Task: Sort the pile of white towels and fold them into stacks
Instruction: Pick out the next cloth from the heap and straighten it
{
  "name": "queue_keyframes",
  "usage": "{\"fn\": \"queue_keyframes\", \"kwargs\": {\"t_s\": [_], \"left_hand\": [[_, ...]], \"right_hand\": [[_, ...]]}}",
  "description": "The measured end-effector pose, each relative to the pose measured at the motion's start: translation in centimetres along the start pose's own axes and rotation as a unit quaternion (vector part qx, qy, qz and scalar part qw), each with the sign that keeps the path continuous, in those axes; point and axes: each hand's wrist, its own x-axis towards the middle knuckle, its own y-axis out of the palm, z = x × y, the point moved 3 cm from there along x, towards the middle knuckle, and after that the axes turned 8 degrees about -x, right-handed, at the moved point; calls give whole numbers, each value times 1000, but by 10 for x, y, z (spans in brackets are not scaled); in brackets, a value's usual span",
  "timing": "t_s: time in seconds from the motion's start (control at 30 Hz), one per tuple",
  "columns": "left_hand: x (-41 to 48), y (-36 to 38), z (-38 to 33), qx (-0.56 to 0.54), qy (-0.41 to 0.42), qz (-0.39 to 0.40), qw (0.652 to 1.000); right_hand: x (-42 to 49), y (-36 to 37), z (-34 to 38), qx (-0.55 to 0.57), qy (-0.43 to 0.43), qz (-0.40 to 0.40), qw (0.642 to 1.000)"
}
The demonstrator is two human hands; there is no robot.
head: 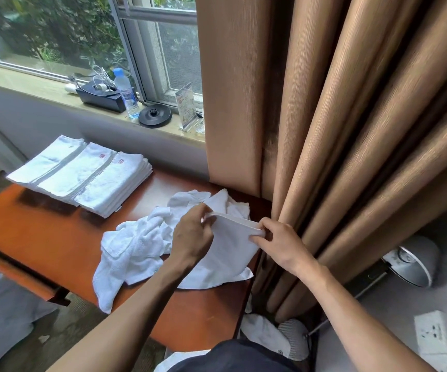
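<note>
1. The left hand [192, 233] grips one end of the upper hem of a plain white terry towel [230, 256], with its fingers curled round the cloth.
2. The right hand [281, 242] pinches the other end of that hem between thumb and fingers. The two hands are apart, and the hem is stretched between them.
3. The towel hangs from the hem, and its lower part lies on the near right part of a glossy orange-brown wooden table [42, 237].
4. Touching it on the left and behind is a loose pile of crumpled white towels [136, 245]. One end droops over the table's near edge.
5. At the table's far left, apart from the pile, folded white towels [82, 173] with grey stripes and small red emblems sit in overlapping stacks.
6. A ribbed tan curtain [351, 130] hangs at the table's right edge.
7. On the pale stone windowsill [29, 88] stand a clear plastic water bottle with a blue cap [126, 91], a black box [101, 98] and a round black kettle base [155, 116].
8. A silver dome lamp [415, 261] lies low at the right.
</note>
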Motion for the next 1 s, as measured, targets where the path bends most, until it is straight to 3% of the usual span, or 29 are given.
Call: {"fn": "queue_keyframes", "kwargs": {"t_s": [0.07, 0.13, 0.23, 0.37, 0.53, 0.63, 0.8, 1.0], "left_hand": [[6, 1, 4, -93, -85, 4, 992], [6, 6, 2, -220, -170, 36, 960], [-10, 17, -8, -320, -203, 98, 920], [-28, 34, -21, -311, -169, 240, 904], [-21, 36, -34, -241, -72, 182, 951], [-17, 31, -35, -222, -35, 172, 959], [-12, 16, -21, -205, -41, 176, 962], [-13, -2, -7, -188, -42, 170, 966]], "right_hand": [[-1, 2, 7, 80, 25, -2, 997], [-1, 5, 17, 128, 28, 0, 991], [4, 7, 31, 155, 11, -1, 988], [11, 6, 44, 208, 20, 7, 978], [10, 4, 52, 238, 24, 43, 970], [8, 4, 51, 271, 41, 51, 960], [4, 7, 41, 126, 15, -36, 991], [1, 19, 18, 75, 27, 9, 997]]}}
